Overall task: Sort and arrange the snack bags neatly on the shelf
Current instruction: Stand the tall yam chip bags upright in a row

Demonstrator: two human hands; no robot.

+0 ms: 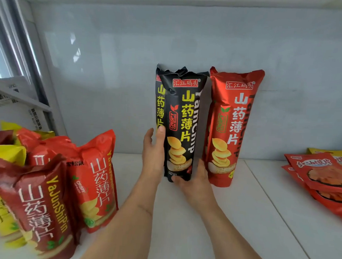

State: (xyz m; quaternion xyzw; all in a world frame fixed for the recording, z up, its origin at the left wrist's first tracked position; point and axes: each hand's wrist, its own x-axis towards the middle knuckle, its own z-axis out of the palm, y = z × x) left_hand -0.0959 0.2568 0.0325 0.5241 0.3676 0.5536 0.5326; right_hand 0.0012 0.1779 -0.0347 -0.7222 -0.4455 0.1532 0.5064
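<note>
- Two hands held one black yam-chip bag (180, 133) upright at the shelf's centre: left hand (153, 154) flat against its 9 o'clock side, right hand (193, 180) cupping its base near 5 o'clock.
- A second black bag (160, 101) stood directly behind it; a red yam-chip bag (230, 127) stood just beside it at 3 o'clock.
- Unsorted bags (47, 193) leaned in a heap at 8 o'clock; flat red packets (319, 175) lay at 3 o'clock.
- Risk, as judged: the tall, narrow bag could topple on release, its crumpled base giving poor footing on the white shelf (201, 227), and knock its red neighbour over.
</note>
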